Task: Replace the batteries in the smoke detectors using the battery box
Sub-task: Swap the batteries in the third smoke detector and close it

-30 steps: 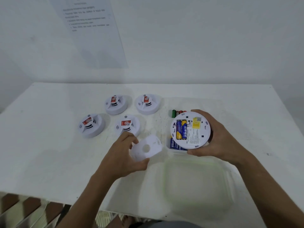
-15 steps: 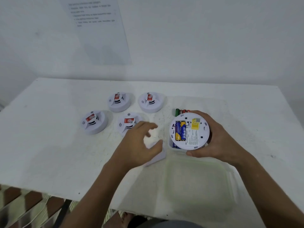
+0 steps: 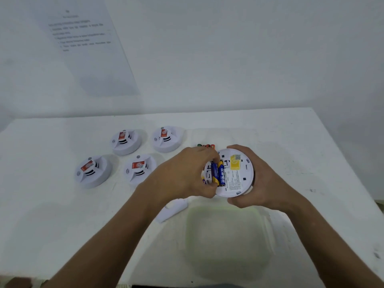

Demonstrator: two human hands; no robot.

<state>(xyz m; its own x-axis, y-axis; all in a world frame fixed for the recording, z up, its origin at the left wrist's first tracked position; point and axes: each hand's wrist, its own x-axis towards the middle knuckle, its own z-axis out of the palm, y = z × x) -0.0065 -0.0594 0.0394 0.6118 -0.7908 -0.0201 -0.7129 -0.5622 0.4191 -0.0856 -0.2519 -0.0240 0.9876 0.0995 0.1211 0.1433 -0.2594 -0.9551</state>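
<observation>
White smoke detector (image 3: 239,173) cupped in right hand (image 3: 259,183) (back up), left hand (image 3: 187,173) fingertips pinching its blue batteries (image 3: 218,172)

A plain white wall (image 3: 228,48) fills the upper half of the view. A printed paper sheet (image 3: 87,50) hangs on it at about ten o'clock, its text too blurred to read. Below, a white tabletop (image 3: 52,215) spreads wide, scuffed with small dark marks toward three o'clock. The light is soft and even.
</observation>
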